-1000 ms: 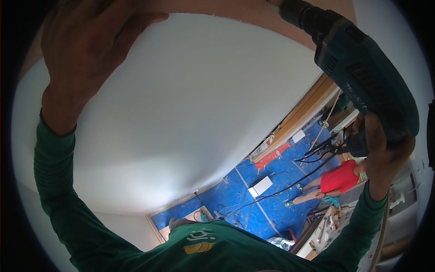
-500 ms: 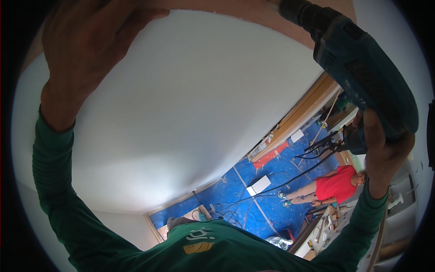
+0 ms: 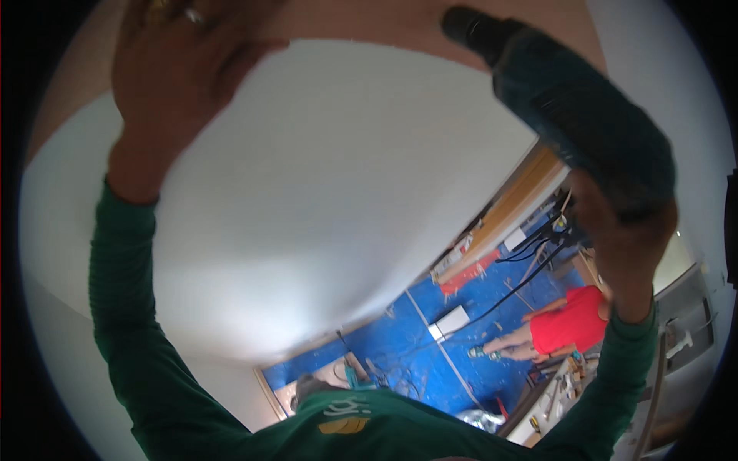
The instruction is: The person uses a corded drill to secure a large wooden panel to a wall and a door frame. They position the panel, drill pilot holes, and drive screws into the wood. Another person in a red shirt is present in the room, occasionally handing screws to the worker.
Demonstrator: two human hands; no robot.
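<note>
My left hand (image 3: 173,65) rests with fingers stretched out against a pinkish board (image 3: 361,23) along the top of the view, above a pale wall (image 3: 323,177); a metal ring shows on it, and some fingertips are out of frame. At the right, my right hand (image 3: 619,242) grips a dark teal drill (image 3: 580,115) by its handle. The drill's chuck end (image 3: 469,27) is raised up to the board, and its bit cannot be made out. A black cord (image 3: 523,276) hangs from the handle toward the floor.
Below, a person in red (image 3: 565,323) stands on blue floor sheeting (image 3: 400,342) near a cluttered worktop (image 3: 546,407). A white box (image 3: 448,323), cables and a red piece (image 3: 469,278) lie on the floor. An orange wooden frame (image 3: 523,188) runs along the wall.
My left hand has shifted right and slightly down in the view; my right hand and drill have moved left. The person in red has turned and moved slightly between frames.
</note>
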